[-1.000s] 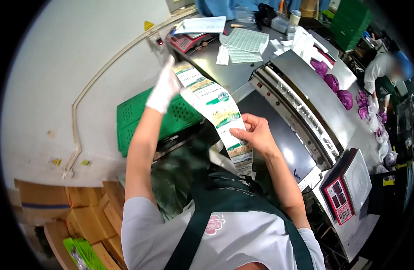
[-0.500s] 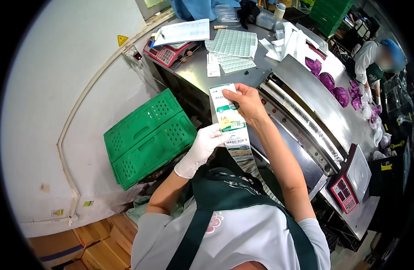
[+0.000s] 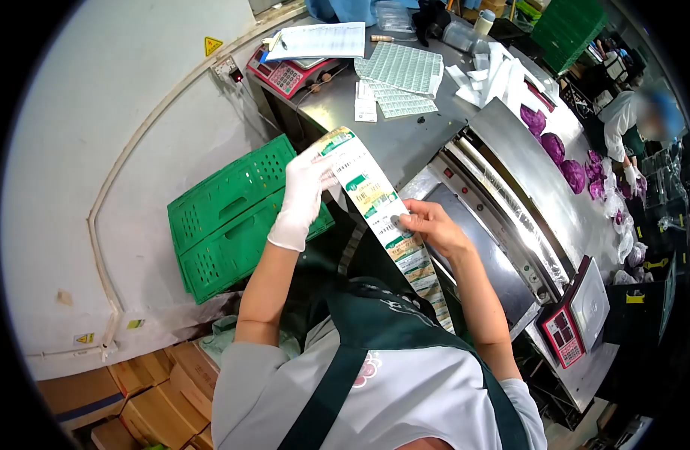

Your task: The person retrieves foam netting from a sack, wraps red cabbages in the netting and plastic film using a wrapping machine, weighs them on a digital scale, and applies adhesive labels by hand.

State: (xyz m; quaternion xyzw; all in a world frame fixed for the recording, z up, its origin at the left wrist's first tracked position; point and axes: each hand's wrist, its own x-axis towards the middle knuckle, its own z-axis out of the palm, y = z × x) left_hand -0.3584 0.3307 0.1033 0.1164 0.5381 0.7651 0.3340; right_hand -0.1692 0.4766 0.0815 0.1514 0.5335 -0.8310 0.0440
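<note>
A long strip of printed labels [image 3: 369, 196], white with green and yellow print and barcodes, hangs slanting in front of my apron. My left hand [image 3: 303, 187], in a white glove, grips the strip near its upper end, where the strip curls over. Lower down, my bare right hand [image 3: 438, 227] pinches the strip's right edge between thumb and fingers. The strip's lower part trails down beside my apron, and its far end is hidden.
Green crates [image 3: 232, 217] stand at left. The steel table holds a clipboard [image 3: 320, 41] on a red scale, label sheets [image 3: 405, 69], a wrapping machine [image 3: 495, 210] and purple cabbages [image 3: 553, 148]. Another red scale [image 3: 566, 334] sits at right; a co-worker [image 3: 622, 124] stands beyond.
My left hand has moved up and left with the strip's upper part. My right hand has shifted down and right along the strip, and a longer stretch of labels shows.
</note>
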